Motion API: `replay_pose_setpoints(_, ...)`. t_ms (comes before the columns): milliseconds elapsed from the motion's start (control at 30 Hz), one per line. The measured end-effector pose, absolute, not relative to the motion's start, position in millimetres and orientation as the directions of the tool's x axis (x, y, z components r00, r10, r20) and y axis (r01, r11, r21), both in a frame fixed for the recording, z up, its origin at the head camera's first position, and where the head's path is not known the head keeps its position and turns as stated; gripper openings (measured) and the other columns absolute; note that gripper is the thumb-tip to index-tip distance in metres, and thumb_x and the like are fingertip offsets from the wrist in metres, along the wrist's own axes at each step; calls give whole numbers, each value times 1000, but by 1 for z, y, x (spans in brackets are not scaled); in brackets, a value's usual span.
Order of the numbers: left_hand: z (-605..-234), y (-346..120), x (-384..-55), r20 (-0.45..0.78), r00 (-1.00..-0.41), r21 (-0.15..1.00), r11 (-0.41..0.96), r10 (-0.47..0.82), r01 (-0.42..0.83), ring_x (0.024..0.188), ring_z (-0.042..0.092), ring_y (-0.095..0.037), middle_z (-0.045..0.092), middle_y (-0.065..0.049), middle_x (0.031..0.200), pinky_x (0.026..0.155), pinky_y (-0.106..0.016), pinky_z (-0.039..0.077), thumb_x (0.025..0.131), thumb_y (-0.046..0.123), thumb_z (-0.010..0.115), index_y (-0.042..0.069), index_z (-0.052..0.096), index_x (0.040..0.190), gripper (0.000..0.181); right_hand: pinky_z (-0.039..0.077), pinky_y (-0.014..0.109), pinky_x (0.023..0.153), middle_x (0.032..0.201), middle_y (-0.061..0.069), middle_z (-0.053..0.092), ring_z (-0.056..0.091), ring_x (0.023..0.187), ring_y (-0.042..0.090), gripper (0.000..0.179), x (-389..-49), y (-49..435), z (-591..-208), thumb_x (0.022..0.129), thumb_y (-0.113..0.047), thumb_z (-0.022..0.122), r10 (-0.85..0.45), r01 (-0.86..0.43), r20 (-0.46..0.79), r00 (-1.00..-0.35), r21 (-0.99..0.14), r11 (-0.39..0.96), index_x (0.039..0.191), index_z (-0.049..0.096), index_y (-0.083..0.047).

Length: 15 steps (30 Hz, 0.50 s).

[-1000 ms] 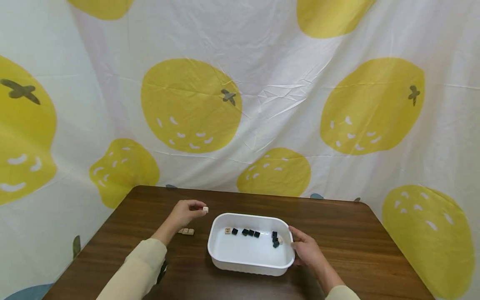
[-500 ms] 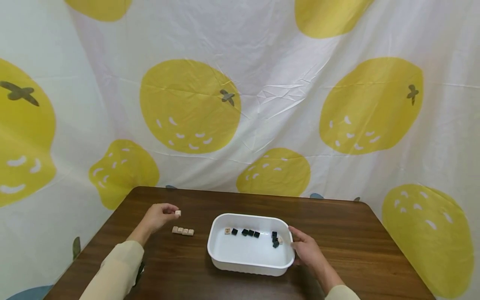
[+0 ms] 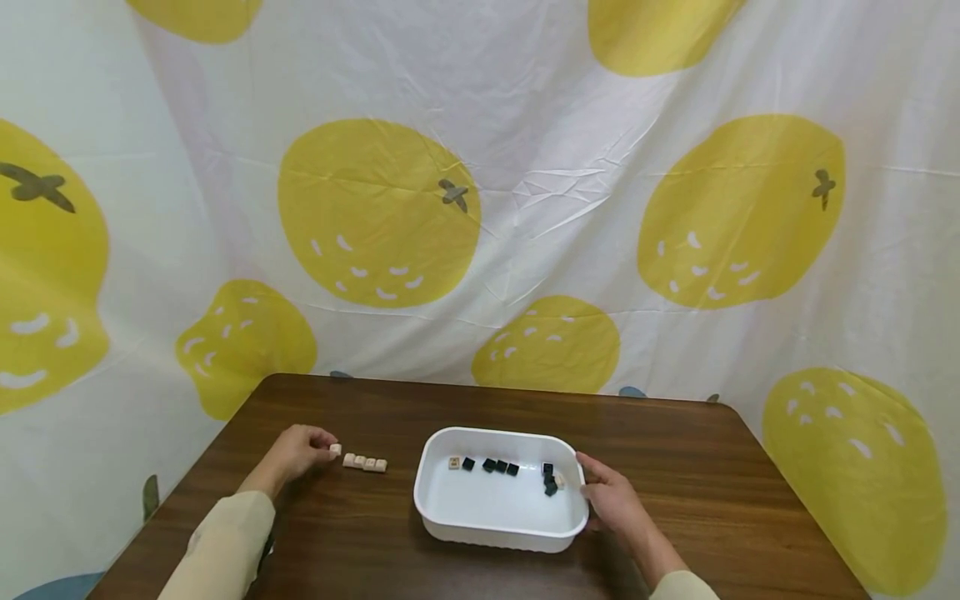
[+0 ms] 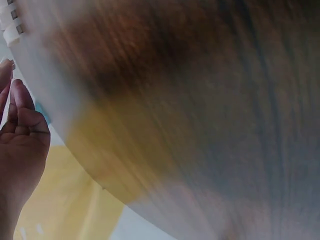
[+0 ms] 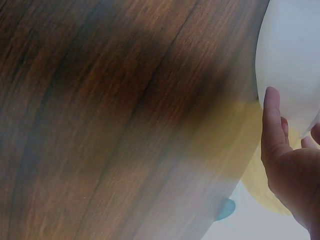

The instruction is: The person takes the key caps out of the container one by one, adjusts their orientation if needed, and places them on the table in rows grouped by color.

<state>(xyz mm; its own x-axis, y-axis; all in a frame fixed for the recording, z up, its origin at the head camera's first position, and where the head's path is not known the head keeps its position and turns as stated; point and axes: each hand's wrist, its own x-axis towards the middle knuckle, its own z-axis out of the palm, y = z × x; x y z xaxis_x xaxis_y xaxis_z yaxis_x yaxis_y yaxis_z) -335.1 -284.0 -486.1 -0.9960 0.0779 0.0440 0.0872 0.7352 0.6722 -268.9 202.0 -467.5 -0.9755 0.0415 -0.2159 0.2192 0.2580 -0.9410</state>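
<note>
My left hand (image 3: 300,454) pinches a small cream keycap (image 3: 335,449) between thumb and fingertips, at the left end of a short row of cream keycaps (image 3: 360,461) on the table. In the left wrist view, that row (image 4: 11,22) shows at the top left corner, just beyond the fingertips of the left hand (image 4: 22,145). My right hand (image 3: 618,500) holds the right end of a white plastic tub (image 3: 495,537). Seen from the right wrist, fingers of the right hand (image 5: 287,160) lie along the tub's outer wall (image 5: 292,60).
Inside the tub lie several black keycaps (image 3: 501,467), a tan keycap (image 3: 454,462) at the left and a pale one (image 3: 559,481) at the right. Everything stands on a dark brown wooden table (image 3: 720,492). A lemon-print cloth (image 3: 540,250) hangs behind its far edge.
My left hand has carried the keycap leftward from near the tub, then lowered it beside the row's left end. The right hand and the tub have stayed in place.
</note>
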Motion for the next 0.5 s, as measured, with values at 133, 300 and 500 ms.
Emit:
replay_pose_setpoints(133,-490,-286,-335,24,-997,662,746,76,73,81,54,-21,64,-5,86,73,-37,45,87,5,73,-1,73,96,11,57,48,68,125,34,50,61,91,32,54,-269,202,-467,96,4,44,47,222,-217,-975,-938,266,149,40,-1)
replay_pose_setpoints(300,-495,-286,-336,24,-995,662,744,98,89,79,53,-19,63,-3,83,73,-35,44,85,3,73,-2,73,94,11,57,47,67,124,33,51,62,88,31,53,-269,202,-468,96,3,44,48,216,-211,-976,-940,265,149,40,-1)
replay_pose_setpoints(500,-496,-282,-335,23,-993,663,741,115,101,80,54,-18,64,-4,85,74,-36,45,85,1,72,-2,73,96,12,57,47,67,123,33,51,61,89,31,53,-269,203,-468,96,3,44,50,215,-210,-977,-940,264,149,41,-1)
